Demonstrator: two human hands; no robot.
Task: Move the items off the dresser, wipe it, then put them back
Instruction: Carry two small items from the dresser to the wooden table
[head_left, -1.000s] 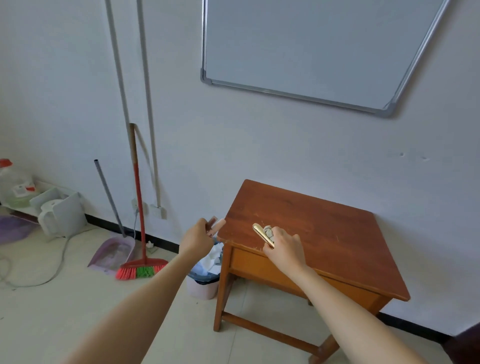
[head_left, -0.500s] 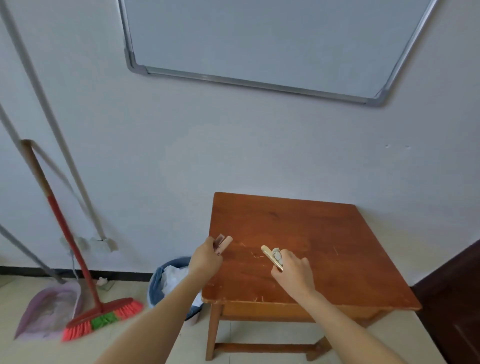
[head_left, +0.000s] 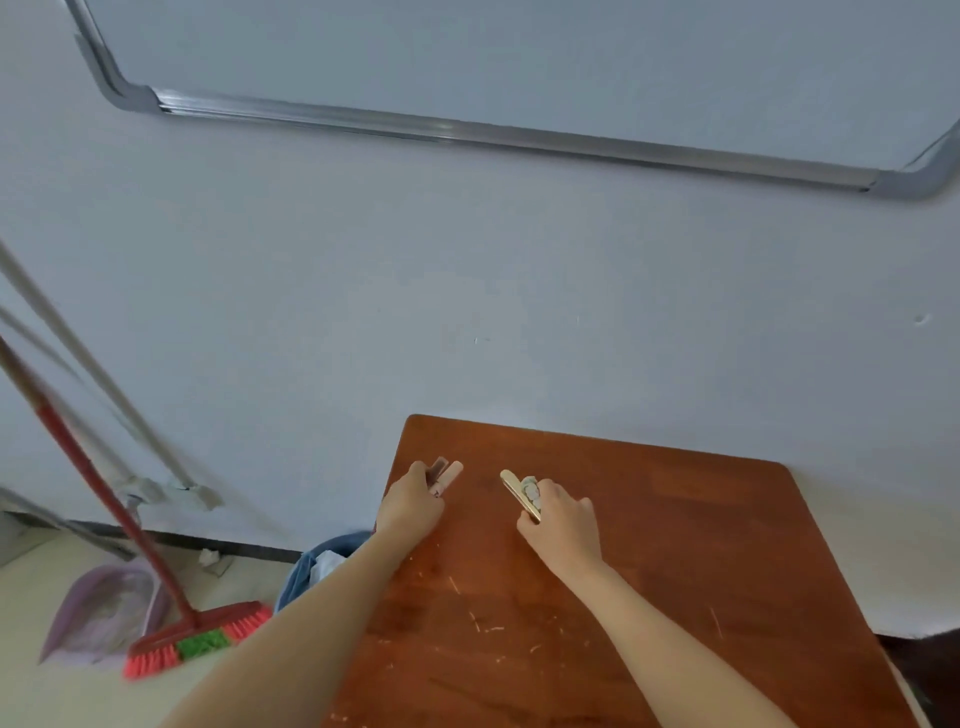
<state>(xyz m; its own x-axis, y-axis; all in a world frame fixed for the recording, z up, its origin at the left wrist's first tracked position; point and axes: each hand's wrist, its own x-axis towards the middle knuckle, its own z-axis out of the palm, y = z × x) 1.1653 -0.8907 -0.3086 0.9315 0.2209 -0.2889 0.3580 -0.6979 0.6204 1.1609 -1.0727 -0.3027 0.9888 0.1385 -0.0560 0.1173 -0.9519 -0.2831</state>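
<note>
Hands both over the wooden dresser (head_left: 701, 545) top, near its back-left corner. Left hand (head_left: 410, 506) has fingers curled around two small pinkish tubes (head_left: 445, 475), ends poking out past the knuckles. Right hand (head_left: 563, 525) pinches a slim gold item (head_left: 519, 493) plus something small and pale, too blurred to identify. Whether either touches the wood, can't tell. Red broom (head_left: 171, 631) and dustpan (head_left: 101, 613) stand on the floor at left, bin (head_left: 317, 566) just beside the dresser.

Both forearms bare to frame edge, no sleeves, no watch/rings seen on left hand (head_left: 410, 512) & right hand (head_left: 563, 530).
</note>
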